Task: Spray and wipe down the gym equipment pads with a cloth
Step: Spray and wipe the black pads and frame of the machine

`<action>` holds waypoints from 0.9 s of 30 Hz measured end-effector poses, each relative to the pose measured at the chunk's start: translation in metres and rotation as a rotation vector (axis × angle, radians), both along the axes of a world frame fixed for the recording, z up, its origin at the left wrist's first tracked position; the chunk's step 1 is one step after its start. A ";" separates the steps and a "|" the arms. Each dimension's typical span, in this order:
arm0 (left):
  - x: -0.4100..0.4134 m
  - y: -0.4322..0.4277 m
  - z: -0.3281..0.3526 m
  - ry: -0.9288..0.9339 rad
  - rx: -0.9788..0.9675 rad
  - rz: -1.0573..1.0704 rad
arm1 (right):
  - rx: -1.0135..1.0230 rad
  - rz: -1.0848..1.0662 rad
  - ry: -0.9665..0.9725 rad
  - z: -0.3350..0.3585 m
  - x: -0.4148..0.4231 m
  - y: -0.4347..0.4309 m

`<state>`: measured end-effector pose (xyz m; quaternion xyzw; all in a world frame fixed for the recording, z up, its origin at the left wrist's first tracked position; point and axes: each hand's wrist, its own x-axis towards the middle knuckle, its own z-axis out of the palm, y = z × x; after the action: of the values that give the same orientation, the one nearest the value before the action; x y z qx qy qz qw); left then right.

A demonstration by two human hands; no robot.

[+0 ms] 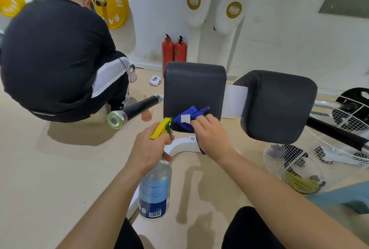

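Note:
Two black pads sit on a white frame ahead of me: the left pad [191,86] and the right pad [279,104]. My right hand [211,134] presses a blue cloth [189,115] against the lower front of the left pad. My left hand [148,148] grips the neck of a clear spray bottle [154,190] with a yellow trigger [160,128]. The bottle hangs just left of and below the pad, its nozzle close to the cloth.
A person in black [54,54] crouches at the left beside a black barbell end [135,108]. Two red fire extinguishers [173,50] stand at the wall. White wire fan guards [299,166] and fan parts lie on the floor at the right.

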<state>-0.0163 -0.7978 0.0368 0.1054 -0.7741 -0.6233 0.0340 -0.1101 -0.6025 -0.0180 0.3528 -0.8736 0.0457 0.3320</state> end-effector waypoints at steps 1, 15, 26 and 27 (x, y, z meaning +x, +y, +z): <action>0.002 -0.004 -0.002 -0.004 -0.007 0.007 | 0.028 0.027 0.023 0.005 -0.003 -0.001; 0.018 -0.031 -0.001 -0.012 0.089 0.035 | 0.258 0.144 0.028 0.041 -0.007 -0.059; 0.004 -0.026 0.009 -0.032 0.010 -0.041 | -0.033 -0.086 0.051 0.092 -0.021 0.002; 0.001 -0.022 0.012 -0.029 0.027 -0.052 | -0.084 -0.109 0.034 0.100 -0.025 0.003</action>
<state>-0.0153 -0.8196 0.0489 0.0946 -0.7684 -0.6329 0.0050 -0.1348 -0.5995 0.0817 0.2911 -0.8831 0.0578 0.3633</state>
